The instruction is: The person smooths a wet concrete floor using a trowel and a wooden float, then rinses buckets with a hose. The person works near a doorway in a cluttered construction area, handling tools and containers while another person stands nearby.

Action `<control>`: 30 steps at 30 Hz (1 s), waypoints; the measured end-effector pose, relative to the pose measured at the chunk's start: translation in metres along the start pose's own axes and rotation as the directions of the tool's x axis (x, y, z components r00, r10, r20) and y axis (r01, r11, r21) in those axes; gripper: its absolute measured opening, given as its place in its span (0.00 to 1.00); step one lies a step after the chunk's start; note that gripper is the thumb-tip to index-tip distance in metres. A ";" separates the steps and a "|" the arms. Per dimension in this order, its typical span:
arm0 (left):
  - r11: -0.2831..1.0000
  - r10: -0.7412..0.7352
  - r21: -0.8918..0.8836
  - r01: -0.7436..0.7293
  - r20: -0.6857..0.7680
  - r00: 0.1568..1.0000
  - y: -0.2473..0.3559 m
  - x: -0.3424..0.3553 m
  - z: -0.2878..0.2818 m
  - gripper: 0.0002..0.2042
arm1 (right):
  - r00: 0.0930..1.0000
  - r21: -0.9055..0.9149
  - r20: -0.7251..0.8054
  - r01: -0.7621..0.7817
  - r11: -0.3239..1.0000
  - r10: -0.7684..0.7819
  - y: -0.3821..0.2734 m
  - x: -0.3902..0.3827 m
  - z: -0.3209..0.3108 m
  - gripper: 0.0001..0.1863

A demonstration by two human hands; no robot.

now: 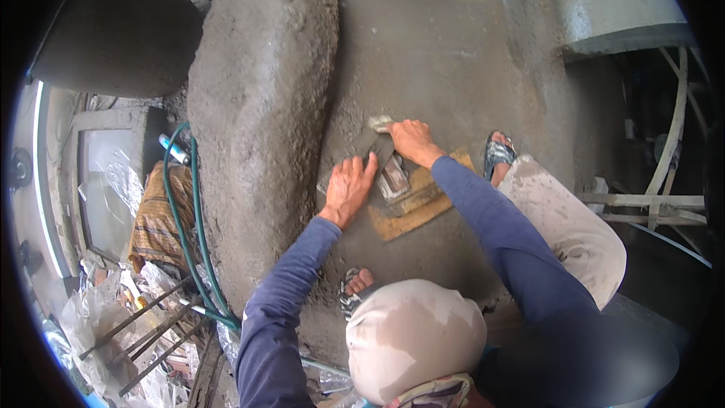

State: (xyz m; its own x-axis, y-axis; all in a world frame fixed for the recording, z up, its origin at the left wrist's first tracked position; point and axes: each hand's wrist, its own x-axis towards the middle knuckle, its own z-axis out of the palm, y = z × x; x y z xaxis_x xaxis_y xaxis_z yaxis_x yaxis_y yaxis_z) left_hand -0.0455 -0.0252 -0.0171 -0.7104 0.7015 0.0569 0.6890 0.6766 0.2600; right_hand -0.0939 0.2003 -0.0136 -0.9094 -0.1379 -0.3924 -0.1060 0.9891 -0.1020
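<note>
My left hand (349, 187) is closed low over the wet grey surface, around what looks like a flat grey trowel; the hand hides most of it. Just to its right and a little farther off, my right hand (414, 140) pinches a small pale block (380, 123), perhaps a sponge or brush head. A hand float (394, 179) with a reddish-brown part rests between my arms, on or against a yellow-brown board (411, 215). Wet cement lies under all of these.
A thick rough cement mound (264, 68) runs along the left. Beyond it are a large dark tub (124, 30), a green hose (192, 211) and rods (143, 340) over plastic scraps. My sandalled feet stand either side of the board. A cement edge (627, 38) and wooden poles (668, 136) lie right.
</note>
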 end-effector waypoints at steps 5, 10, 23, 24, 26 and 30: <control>0.999 -0.037 -0.011 0.037 0.030 0.999 -0.001 -0.008 0.000 0.29 | 0.962 -0.002 0.013 0.272 0.962 -0.272 -0.018 -0.006 -0.029 0.13; 0.999 -0.011 0.051 0.010 0.034 0.999 0.003 -0.010 0.003 0.29 | 0.943 0.105 0.092 0.311 0.945 -0.321 -0.019 -0.012 -0.038 0.15; 0.997 -0.081 -0.001 0.081 0.004 0.997 0.009 0.001 0.000 0.30 | 0.858 0.445 -0.165 -0.375 0.813 0.486 0.155 0.166 -0.062 0.23; 0.996 -0.092 0.015 0.092 0.018 0.996 0.008 -0.003 -0.002 0.30 | 0.809 0.486 -0.137 -0.448 0.750 0.572 0.158 0.185 -0.064 0.23; 0.993 -0.114 0.048 0.111 0.044 0.993 0.007 -0.006 -0.005 0.30 | 0.821 0.479 -0.151 -0.426 0.768 0.550 0.169 0.209 -0.064 0.22; 0.998 -0.043 0.048 0.043 0.003 0.999 0.021 0.027 0.001 0.31 | 0.894 0.234 -0.151 -0.383 0.894 0.422 0.224 0.208 -0.062 0.20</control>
State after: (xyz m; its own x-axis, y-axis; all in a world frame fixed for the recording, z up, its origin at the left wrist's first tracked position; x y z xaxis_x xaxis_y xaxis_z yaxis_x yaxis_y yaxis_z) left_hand -0.0502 0.0086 -0.0111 -0.7388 0.6725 0.0431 0.6642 0.7158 0.2155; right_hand -0.3316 0.3968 -0.0610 -0.9183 0.3023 -0.2555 0.3474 0.9249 -0.1544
